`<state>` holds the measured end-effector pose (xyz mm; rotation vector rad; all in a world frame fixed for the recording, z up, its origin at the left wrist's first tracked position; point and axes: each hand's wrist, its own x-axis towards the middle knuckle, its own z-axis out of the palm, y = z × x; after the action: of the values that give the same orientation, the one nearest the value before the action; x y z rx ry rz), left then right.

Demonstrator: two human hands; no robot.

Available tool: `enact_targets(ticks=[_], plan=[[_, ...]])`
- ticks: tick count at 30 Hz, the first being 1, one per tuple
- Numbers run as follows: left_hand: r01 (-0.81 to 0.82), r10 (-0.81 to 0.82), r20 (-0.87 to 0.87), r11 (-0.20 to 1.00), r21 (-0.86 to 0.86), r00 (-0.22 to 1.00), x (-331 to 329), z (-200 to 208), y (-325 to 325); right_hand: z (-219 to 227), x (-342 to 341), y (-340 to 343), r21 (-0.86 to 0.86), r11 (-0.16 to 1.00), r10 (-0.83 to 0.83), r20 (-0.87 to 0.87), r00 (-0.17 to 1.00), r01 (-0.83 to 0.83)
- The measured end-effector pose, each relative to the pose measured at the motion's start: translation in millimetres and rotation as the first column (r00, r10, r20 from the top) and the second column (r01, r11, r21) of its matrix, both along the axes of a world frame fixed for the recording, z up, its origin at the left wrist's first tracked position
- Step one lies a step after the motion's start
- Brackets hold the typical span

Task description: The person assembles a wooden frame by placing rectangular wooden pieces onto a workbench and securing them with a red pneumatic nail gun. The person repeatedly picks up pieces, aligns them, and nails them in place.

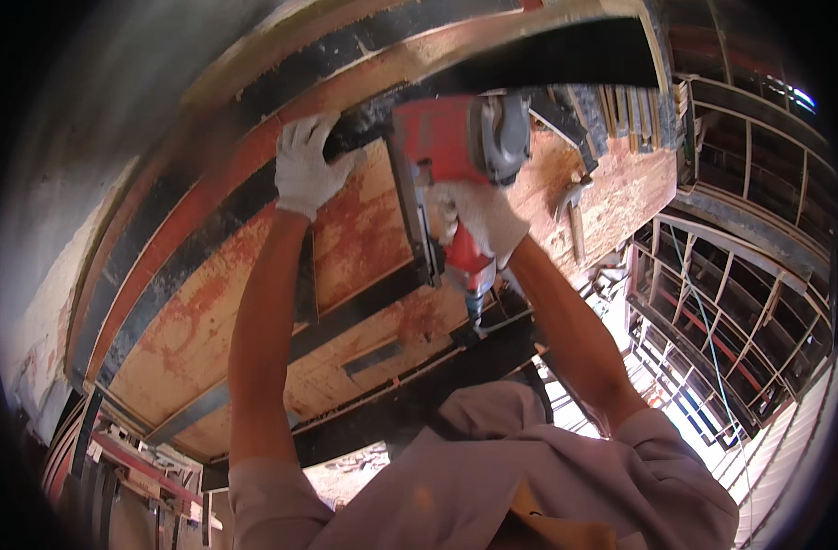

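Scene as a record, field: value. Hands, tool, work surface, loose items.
left hand: white glove, fingers spread, over the framework; exact contact hard to tell
right hand: white glove, closed around the tool's handle
tool: red and grey nail-gun-shaped power tool, slightly blurred
work surface: reddish-stained wooden panels framed by dark strips
loose item: hammer, lying to the picture's right of the tool
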<state>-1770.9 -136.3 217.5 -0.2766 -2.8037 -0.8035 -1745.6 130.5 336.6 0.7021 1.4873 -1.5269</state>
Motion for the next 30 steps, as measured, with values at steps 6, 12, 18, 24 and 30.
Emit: enact_targets(ticks=[6, 12, 18, 24, 30], plan=[[-0.181, 0.174, 0.087, 0.979, 0.091, 0.981, 42, 43, -11, 33, 39, 37, -0.174, 0.983, 0.019, -0.176, 0.984, -0.050], [-0.437, 0.529, 0.290, 0.838, -0.326, 0.798, 216, 44, -3, 41, 96, 68, 0.029, 0.999, -0.012, -0.274, 0.962, 0.021], [-0.659, 0.477, 0.536, 0.720, 0.217, 0.697, 135, 104, 54, 41, 121, 85, -0.009, 0.994, -0.103, -0.431, 0.896, 0.109], [-0.419, 0.161, 0.393, 0.485, 0.768, 0.906, 9, 93, 129, 57, 105, 85, -0.151, 0.917, -0.392, -0.180, 0.902, 0.368], [-0.326, 0.208, 0.272, 0.784, 0.528, 0.940, -45, 76, 148, 69, 96, 67, -0.333, 0.748, -0.616, -0.026, 0.787, 0.574]])
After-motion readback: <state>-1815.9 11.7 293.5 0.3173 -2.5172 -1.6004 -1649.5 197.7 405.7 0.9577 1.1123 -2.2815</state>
